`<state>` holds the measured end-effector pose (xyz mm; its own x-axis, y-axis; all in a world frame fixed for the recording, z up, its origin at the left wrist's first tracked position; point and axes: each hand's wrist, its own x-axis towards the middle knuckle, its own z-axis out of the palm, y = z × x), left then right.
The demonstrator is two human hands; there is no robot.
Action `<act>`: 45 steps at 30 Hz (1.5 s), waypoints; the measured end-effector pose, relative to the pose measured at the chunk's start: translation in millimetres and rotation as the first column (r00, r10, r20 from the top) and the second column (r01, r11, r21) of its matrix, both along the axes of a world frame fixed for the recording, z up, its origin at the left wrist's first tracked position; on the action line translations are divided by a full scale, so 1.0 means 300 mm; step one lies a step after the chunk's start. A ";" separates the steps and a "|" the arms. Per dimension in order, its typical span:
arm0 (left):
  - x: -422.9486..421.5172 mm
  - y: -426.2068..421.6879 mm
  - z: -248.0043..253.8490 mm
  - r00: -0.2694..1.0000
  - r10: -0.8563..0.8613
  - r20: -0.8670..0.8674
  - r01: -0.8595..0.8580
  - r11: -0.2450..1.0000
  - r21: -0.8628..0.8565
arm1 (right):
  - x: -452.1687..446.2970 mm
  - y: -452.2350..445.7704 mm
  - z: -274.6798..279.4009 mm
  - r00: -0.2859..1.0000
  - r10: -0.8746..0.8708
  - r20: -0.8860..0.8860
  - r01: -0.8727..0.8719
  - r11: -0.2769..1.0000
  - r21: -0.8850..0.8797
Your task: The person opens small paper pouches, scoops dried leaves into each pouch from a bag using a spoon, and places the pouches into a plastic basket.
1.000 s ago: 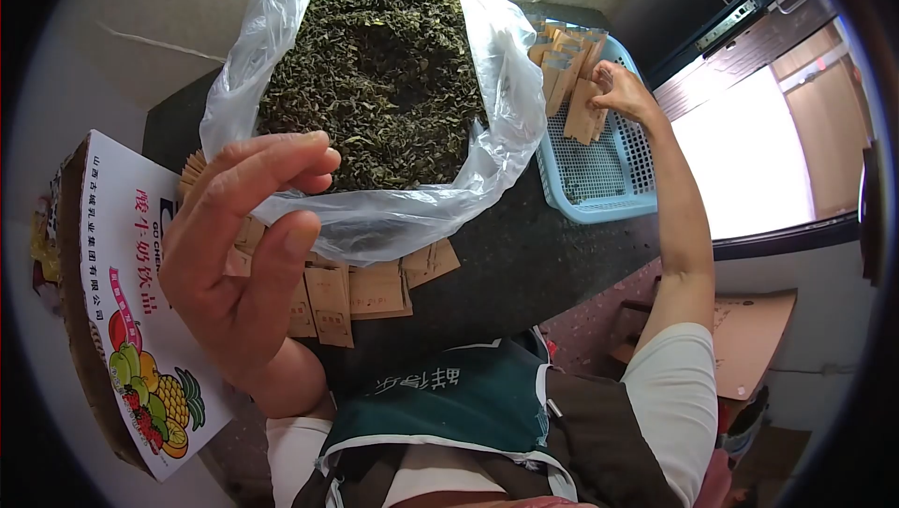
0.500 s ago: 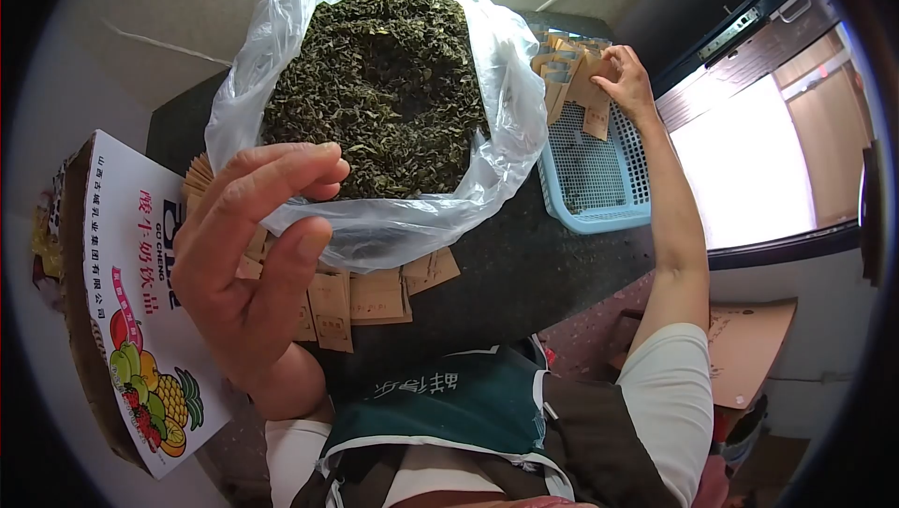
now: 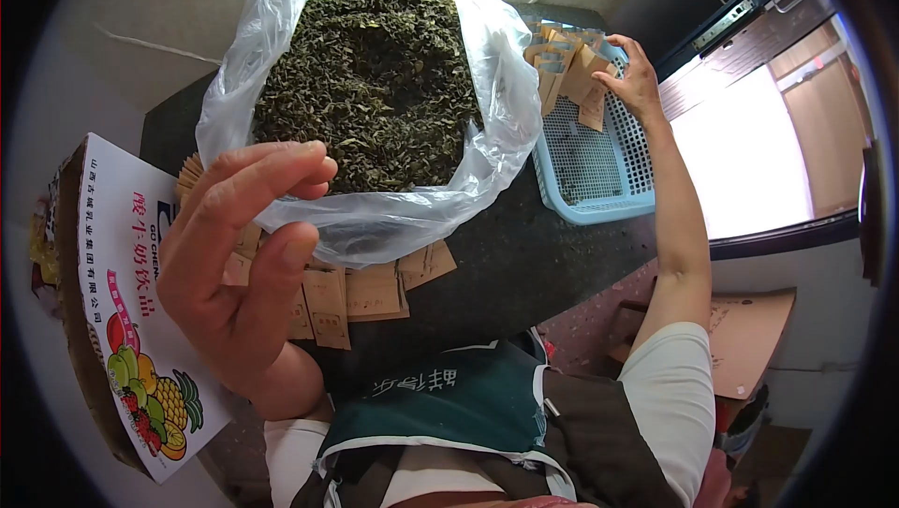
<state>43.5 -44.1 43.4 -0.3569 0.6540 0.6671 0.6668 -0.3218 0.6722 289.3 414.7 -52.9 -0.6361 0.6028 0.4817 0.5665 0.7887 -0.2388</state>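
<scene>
My left hand (image 3: 239, 279) is raised in front of the tea bag, fingers curved, with a wide gap between thumb and fingertips and nothing between them. Behind it stands a clear plastic bag (image 3: 375, 232) with its top folded open, full of dried dark green leaves (image 3: 375, 87). At the upper right my right hand (image 3: 639, 87) reaches over a light blue plastic basket (image 3: 599, 213). Its thumb and fingers are apart, close beside small brown paper packets (image 3: 581, 73) clustered at the basket's far end. Whether a fingertip touches a packet is hard to see.
More brown paper packets (image 3: 375, 293) lie on the dark table (image 3: 487, 293) under the bag's near edge and to its left. A white printed carton (image 3: 140, 321) stands at the left. To the right is a bright window (image 3: 740, 152); a cardboard sheet (image 3: 749, 339) sits below it.
My right hand's fingers have spread from the brown packet they were at, and the packet stays among the others in the basket. My left hand keeps its pose; the view has shifted slightly.
</scene>
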 end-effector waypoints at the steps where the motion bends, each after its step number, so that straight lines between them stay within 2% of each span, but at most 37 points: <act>1: -0.003 -0.002 -0.001 1.000 -0.008 -0.006 0.008 1.000 0.003 | 0.011 -0.006 0.002 1.000 -0.010 0.009 0.010 1.000 -0.003; 5: -0.004 -0.003 -0.001 0.999 -0.026 -0.022 0.026 1.000 0.011 | 0.047 -0.014 -0.001 0.998 -0.034 0.058 0.033 0.999 0.024; 8: -0.003 -0.005 0.000 0.999 -0.027 -0.032 0.027 1.000 0.002 | 0.062 0.027 -0.003 0.997 -0.070 0.015 0.071 0.998 -0.001; 10: -0.002 -0.012 0.007 0.997 -0.037 -0.063 0.035 0.999 -0.033 | 0.053 0.036 0.009 0.987 -0.154 0.040 0.159 0.976 -0.152; 11: -0.001 -0.012 0.009 0.995 -0.049 -0.091 0.043 0.997 -0.069 | 0.047 0.041 0.008 0.987 -0.157 0.038 0.161 0.975 -0.151; 13: 0.010 0.003 0.003 0.997 -0.041 -0.061 0.039 0.999 -0.038 | 0.026 0.063 -0.007 0.973 -0.191 0.128 0.203 0.975 -0.088; 15: 0.022 0.012 0.005 0.999 -0.029 -0.032 0.028 1.000 -0.007 | 0.010 0.107 -0.010 0.969 -0.194 0.154 0.214 0.969 -0.125; 17: 0.028 0.011 0.010 0.999 -0.030 -0.040 0.029 0.999 -0.034 | -0.007 0.127 -0.004 0.937 -0.189 0.292 0.277 0.914 -0.296; 25: 0.027 0.017 0.012 0.998 -0.039 -0.057 0.035 0.997 -0.066 | -0.017 0.123 -0.026 0.944 -0.252 0.211 0.303 0.916 -0.264; 31: 0.042 0.018 0.020 0.991 -0.052 -0.127 0.039 0.993 -0.107 | 0.006 0.093 0.044 0.961 -0.231 0.149 0.267 0.915 -0.303; 33: 0.049 0.022 0.018 0.991 -0.049 -0.126 0.037 0.994 -0.103 | 0.013 0.074 0.070 0.989 -0.091 0.113 0.131 0.895 -0.426; 34: 0.054 0.023 0.017 0.994 -0.047 -0.102 0.037 0.995 -0.096 | 0.011 0.059 0.075 0.989 -0.090 0.113 0.130 0.895 -0.426; 36: 0.061 0.026 0.014 0.996 -0.045 -0.078 0.038 0.995 -0.090 | -0.005 0.023 0.075 0.998 0.058 0.034 -0.034 0.875 -0.484; 40: 0.068 0.033 0.008 0.996 -0.042 -0.084 0.035 0.996 -0.084 | -0.025 -0.006 0.039 0.987 0.020 0.160 0.048 0.911 -0.409; 45: 0.071 0.037 0.005 0.996 -0.038 -0.083 0.032 0.997 -0.074 | 0.013 0.032 0.053 0.987 0.107 0.117 -0.056 0.928 -0.369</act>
<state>64.7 -33.1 45.0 -0.2778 0.7128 0.6440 0.7110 -0.2982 0.6368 293.1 424.3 -37.1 -0.7336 0.6635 0.1472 0.5502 0.7069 -0.4445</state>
